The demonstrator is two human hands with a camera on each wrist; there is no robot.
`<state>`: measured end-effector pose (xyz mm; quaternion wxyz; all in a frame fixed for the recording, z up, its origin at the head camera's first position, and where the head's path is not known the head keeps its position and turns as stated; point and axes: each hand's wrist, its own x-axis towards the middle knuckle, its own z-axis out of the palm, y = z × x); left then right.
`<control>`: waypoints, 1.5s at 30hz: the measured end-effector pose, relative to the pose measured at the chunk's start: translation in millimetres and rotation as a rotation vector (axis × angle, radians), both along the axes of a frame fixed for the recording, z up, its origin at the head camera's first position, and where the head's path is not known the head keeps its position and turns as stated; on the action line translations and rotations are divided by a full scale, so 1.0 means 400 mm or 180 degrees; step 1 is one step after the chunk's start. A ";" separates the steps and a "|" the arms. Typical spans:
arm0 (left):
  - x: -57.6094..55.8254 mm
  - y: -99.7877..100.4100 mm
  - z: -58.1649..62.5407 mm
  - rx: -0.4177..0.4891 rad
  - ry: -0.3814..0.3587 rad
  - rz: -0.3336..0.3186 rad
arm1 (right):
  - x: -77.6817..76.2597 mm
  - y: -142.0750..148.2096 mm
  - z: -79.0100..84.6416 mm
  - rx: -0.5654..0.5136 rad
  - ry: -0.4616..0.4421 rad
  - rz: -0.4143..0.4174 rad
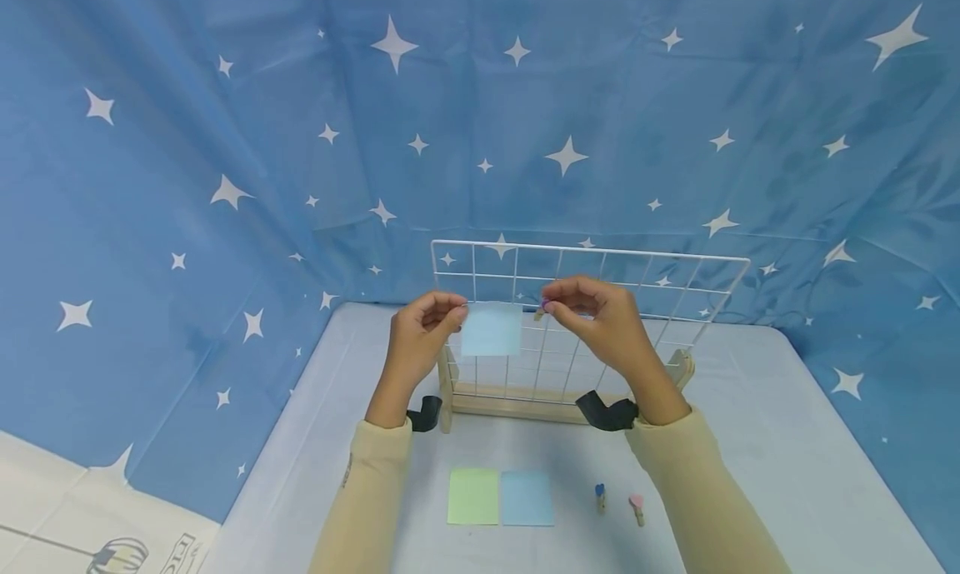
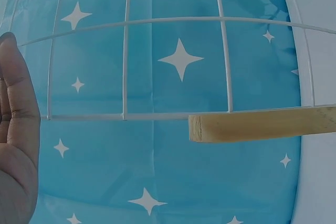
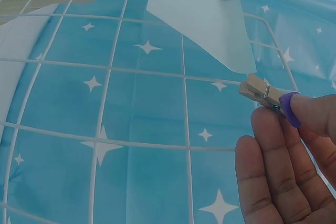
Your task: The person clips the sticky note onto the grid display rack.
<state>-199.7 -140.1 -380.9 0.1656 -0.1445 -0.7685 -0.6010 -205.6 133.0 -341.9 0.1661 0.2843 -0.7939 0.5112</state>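
Observation:
Pinched at its left edge by my left hand (image 1: 423, 332), a light blue sheet of paper (image 1: 491, 329) hangs in front of the white wire grid (image 1: 577, 262). My right hand (image 1: 600, 316) pinches a small wooden clothespin (image 3: 261, 91) with a purple ornament (image 3: 290, 109) on its end. In the right wrist view the clothespin's tip lies right by a corner of the paper. The left wrist view shows only part of the left hand (image 2: 16, 129) at its edge, with the paper out of sight.
The grid stands on a wooden base (image 1: 517, 405). Nearer on the white table (image 1: 300, 482) lie a green sticky-note pad (image 1: 473, 496) and a blue pad (image 1: 527, 499). To their right are a blue-heart clothespin (image 1: 600, 497) and a pink-heart clothespin (image 1: 637, 509). A starry blue curtain (image 1: 465, 99) hangs behind.

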 end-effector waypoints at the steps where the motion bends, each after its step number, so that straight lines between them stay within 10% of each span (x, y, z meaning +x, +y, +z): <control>1: 0.000 0.000 0.001 0.0006 -0.0006 -0.0006 | 0.000 0.000 0.002 0.0010 -0.0011 -0.0020; 45: -0.031 0.007 0.025 0.0112 0.0048 -0.0051 | -0.021 -0.042 0.073 0.0186 0.0121 -0.0027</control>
